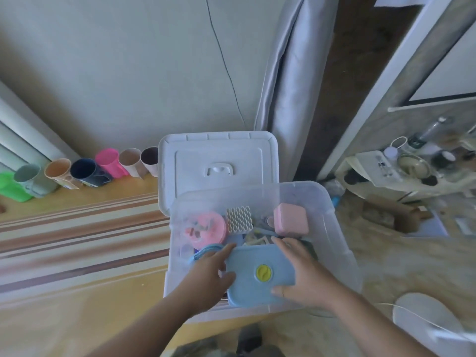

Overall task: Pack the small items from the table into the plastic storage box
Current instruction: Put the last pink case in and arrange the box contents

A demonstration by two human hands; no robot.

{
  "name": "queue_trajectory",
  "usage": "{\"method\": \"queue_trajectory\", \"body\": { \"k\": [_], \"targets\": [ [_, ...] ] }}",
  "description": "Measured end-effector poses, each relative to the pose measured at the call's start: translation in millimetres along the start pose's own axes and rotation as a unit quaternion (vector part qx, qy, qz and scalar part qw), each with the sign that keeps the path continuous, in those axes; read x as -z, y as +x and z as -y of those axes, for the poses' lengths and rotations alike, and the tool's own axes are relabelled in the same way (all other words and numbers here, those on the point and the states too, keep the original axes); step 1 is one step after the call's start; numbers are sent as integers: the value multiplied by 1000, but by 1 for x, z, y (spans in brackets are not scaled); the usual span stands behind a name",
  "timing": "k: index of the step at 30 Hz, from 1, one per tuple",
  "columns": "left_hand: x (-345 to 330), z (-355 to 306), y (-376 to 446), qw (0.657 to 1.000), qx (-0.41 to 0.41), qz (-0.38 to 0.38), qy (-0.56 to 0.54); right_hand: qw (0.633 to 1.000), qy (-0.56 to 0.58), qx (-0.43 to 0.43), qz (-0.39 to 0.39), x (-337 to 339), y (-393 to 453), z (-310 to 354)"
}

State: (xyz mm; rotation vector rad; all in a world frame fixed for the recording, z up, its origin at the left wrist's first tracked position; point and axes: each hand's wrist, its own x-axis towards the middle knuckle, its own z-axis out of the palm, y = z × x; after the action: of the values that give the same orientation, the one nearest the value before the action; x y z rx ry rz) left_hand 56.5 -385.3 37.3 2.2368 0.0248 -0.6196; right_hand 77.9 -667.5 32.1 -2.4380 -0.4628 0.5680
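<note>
A clear plastic storage box [334, 228] stands on the table's right end, with its white lid [219, 155] leaning behind it. Inside lie a round pink container [208, 228], a white wavy rack [239, 219], a square pink case [291, 219] and other small items. At the box's near side a flat light-blue lunch box [260, 274] with a yellow round valve lies tilted on the contents. My left hand [211, 276] grips its left edge and my right hand [304, 274] grips its right edge.
A row of coloured cups [85, 171] lines the wall at the back left of the yellow table [77, 292], which has a striped runner. A curtain hangs behind the box. On the right sits a cluttered low shelf [412, 168]; a white fan base [425, 318] stands on the floor.
</note>
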Motion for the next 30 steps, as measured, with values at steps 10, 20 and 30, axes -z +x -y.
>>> {"method": "queue_trajectory", "body": {
  "k": [10, 20, 30],
  "targets": [
    [6, -20, 18, 997, -11, -7, -77, 988, 103, -62, -96, 16, 15, 3],
    [27, -30, 78, 989, 25, -145, 17, 972, 117, -133, -155, 41, 108, 16],
    [10, -14, 91, 982, 19, -114, 148, 992, -18, -113, -60, 12, 108, -34]
  ]
}}
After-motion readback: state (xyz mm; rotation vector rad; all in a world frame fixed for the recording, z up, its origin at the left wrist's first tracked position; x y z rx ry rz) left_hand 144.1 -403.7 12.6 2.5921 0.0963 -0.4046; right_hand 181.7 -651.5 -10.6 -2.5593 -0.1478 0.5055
